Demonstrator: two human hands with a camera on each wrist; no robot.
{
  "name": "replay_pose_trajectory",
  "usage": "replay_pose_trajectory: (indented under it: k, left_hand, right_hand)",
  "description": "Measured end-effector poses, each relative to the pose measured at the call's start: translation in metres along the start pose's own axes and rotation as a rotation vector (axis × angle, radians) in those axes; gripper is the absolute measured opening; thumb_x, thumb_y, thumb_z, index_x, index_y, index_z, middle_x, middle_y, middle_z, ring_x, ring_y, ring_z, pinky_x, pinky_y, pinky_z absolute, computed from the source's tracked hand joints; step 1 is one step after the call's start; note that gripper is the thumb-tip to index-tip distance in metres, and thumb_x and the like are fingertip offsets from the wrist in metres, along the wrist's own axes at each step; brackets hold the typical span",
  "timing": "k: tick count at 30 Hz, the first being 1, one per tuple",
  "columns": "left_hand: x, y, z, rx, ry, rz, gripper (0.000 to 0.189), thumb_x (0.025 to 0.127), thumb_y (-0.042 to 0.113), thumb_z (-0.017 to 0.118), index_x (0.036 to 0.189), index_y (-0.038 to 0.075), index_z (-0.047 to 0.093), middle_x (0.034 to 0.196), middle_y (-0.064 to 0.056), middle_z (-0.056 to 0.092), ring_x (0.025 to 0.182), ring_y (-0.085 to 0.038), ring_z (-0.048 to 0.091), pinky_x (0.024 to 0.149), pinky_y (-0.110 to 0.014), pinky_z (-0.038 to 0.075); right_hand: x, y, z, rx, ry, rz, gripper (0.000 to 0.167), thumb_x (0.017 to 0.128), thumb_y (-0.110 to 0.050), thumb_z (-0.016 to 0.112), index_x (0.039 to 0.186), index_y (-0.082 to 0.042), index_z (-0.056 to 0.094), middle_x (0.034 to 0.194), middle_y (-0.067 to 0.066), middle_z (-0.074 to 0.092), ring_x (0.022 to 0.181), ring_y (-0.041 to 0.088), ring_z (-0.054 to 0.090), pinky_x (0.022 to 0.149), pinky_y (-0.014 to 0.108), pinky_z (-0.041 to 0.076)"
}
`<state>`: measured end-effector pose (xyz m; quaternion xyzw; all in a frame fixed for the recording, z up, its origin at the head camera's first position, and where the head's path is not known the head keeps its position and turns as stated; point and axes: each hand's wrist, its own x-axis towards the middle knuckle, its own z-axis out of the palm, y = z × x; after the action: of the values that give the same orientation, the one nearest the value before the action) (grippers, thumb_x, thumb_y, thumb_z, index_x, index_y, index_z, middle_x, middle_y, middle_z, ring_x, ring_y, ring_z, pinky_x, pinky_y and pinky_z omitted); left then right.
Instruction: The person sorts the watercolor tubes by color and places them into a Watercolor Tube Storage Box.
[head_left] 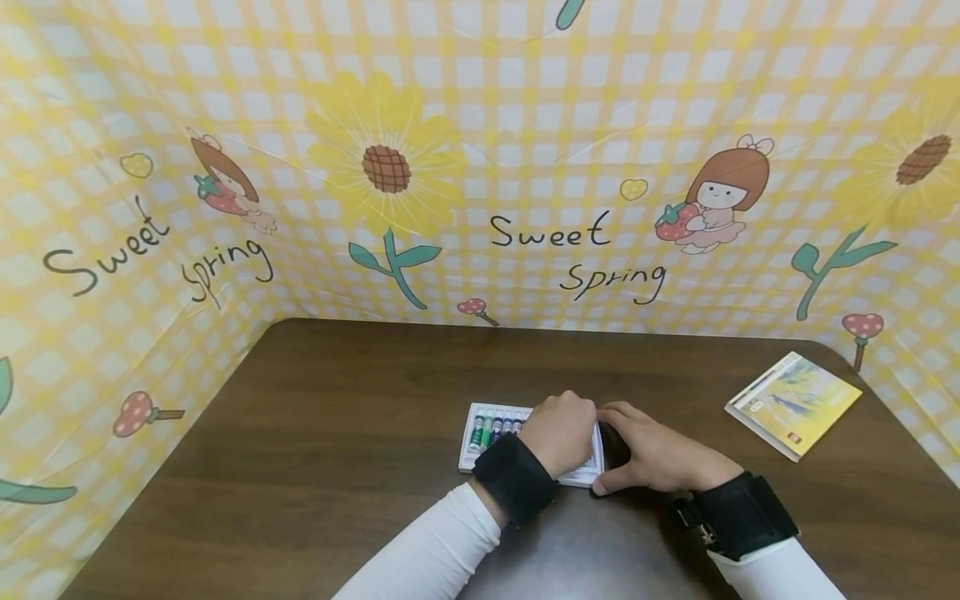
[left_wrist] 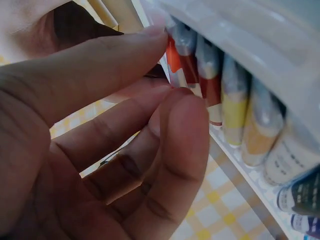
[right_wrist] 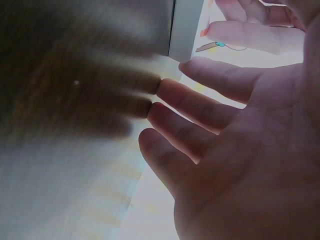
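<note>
A white tray (head_left: 465, 460) of small paint tubes lies flat on the table. My left hand (head_left: 558, 435) is over its right half, knuckles up, covering many tubes in the head view. In the left wrist view, its thumb and forefinger pinch at an orange-red paint tube (left_wrist: 173, 57) at the end of the row; dark red, yellow and ochre tubes stand beside it. My right hand (head_left: 660, 450) holds the tray's right end, thumb at the near corner and forefinger at the far one. The right wrist view shows the forefinger touching the tray's corner, other fingers fairly straight.
A yellow-covered booklet (head_left: 797, 406) lies at the right of the dark wooden table (head_left: 337, 467). A yellow checked cloth (head_left: 525, 108) with printed flowers and lettering hangs behind the table and along its sides.
</note>
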<state>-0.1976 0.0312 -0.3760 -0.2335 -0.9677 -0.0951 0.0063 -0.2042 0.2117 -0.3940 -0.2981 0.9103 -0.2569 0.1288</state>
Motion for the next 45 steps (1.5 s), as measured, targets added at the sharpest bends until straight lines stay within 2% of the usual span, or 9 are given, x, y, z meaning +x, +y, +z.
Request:
replay_pose_trajectory:
  k: [13, 15, 20, 22, 26, 34, 39, 42, 45]
  left_hand:
    - [-0.003, 0.01, 0.003, 0.144, 0.07, 0.023, 0.012, 0.098, 0.014, 0.07, 0.098, 0.013, 0.082, 0.091, -0.004, 0.078, 0.076, -0.019, 0.075, 0.058, -0.032, 0.059]
    - [-0.004, 0.011, 0.003, 0.165, 0.068, 0.02, 0.013, 0.099, 0.015, 0.069, 0.097, 0.014, 0.082, 0.09, -0.003, 0.078, 0.075, -0.019, 0.074, 0.058, -0.031, 0.059]
    - [-0.003, 0.015, 0.003, 0.181, 0.043, 0.014, 0.016, 0.101, 0.016, 0.067, 0.097, 0.015, 0.082, 0.092, -0.002, 0.078, 0.075, -0.018, 0.074, 0.059, -0.03, 0.059]
    - [-0.003, 0.015, 0.003, 0.175, 0.041, 0.016, 0.017, 0.102, 0.016, 0.066, 0.098, 0.015, 0.082, 0.092, -0.003, 0.079, 0.075, -0.018, 0.074, 0.059, -0.03, 0.059]
    - [-0.004, 0.011, 0.003, 0.148, 0.036, 0.024, 0.014, 0.1, 0.015, 0.068, 0.098, 0.014, 0.082, 0.092, -0.003, 0.078, 0.074, -0.017, 0.073, 0.058, -0.029, 0.058]
    - [-0.008, 0.002, 0.004, 0.175, 0.072, 0.03, 0.011, 0.093, 0.018, 0.075, 0.1, 0.015, 0.082, 0.095, -0.002, 0.077, 0.082, -0.019, 0.073, 0.062, -0.035, 0.06]
    - [-0.012, -0.016, -0.005, 0.111, 0.088, 0.049, 0.025, 0.093, 0.032, 0.079, 0.11, 0.014, 0.08, 0.104, -0.003, 0.076, 0.094, -0.02, 0.073, 0.071, -0.035, 0.062]
    - [-0.016, -0.043, -0.018, 0.006, 0.043, 0.07, 0.045, 0.095, 0.041, 0.078, 0.129, 0.012, 0.073, 0.122, -0.007, 0.074, 0.111, -0.023, 0.071, 0.09, -0.038, 0.061]
    - [-0.025, -0.078, -0.028, -0.093, -0.032, 0.069, 0.07, 0.09, 0.049, 0.081, 0.145, 0.01, 0.063, 0.141, -0.011, 0.067, 0.128, -0.027, 0.064, 0.108, -0.042, 0.054]
  right_hand:
    - [0.001, 0.003, 0.001, 0.003, 0.001, -0.032, 0.097, 0.08, -0.05, 0.089, 0.149, 0.005, 0.048, 0.152, 0.024, 0.049, 0.134, 0.039, 0.053, 0.109, 0.055, 0.048]
    - [0.006, 0.023, 0.011, -0.01, 0.022, -0.029, 0.103, 0.078, -0.061, 0.087, 0.15, 0.0, 0.048, 0.153, 0.017, 0.049, 0.136, 0.034, 0.053, 0.11, 0.051, 0.048]
    - [0.008, 0.035, 0.016, -0.024, 0.052, -0.052, 0.103, 0.075, -0.065, 0.087, 0.149, -0.003, 0.05, 0.151, 0.013, 0.052, 0.134, 0.03, 0.055, 0.108, 0.049, 0.05]
    - [0.004, 0.022, 0.009, -0.003, 0.041, -0.073, 0.098, 0.078, -0.056, 0.089, 0.147, 0.002, 0.051, 0.148, 0.019, 0.052, 0.131, 0.036, 0.056, 0.106, 0.053, 0.05]
    - [0.005, 0.029, 0.011, -0.022, 0.058, -0.124, 0.094, 0.08, -0.057, 0.087, 0.145, 0.003, 0.052, 0.144, 0.021, 0.053, 0.124, 0.036, 0.058, 0.102, 0.046, 0.053]
    - [0.001, 0.006, 0.002, 0.005, 0.011, -0.063, 0.095, 0.08, -0.05, 0.09, 0.147, 0.004, 0.05, 0.148, 0.021, 0.051, 0.128, 0.035, 0.056, 0.105, 0.046, 0.05]
    - [0.0, -0.001, 0.001, -0.008, -0.013, 0.004, 0.098, 0.08, -0.049, 0.09, 0.15, 0.004, 0.048, 0.151, 0.021, 0.049, 0.134, 0.036, 0.054, 0.108, 0.051, 0.049]
    - [0.001, -0.001, 0.002, -0.009, -0.027, 0.038, 0.1, 0.08, -0.05, 0.09, 0.152, 0.004, 0.046, 0.154, 0.023, 0.046, 0.138, 0.04, 0.051, 0.11, 0.059, 0.047]
    - [0.001, -0.001, 0.003, -0.007, -0.036, 0.057, 0.101, 0.079, -0.051, 0.09, 0.153, 0.003, 0.045, 0.155, 0.025, 0.045, 0.139, 0.042, 0.05, 0.111, 0.062, 0.045]
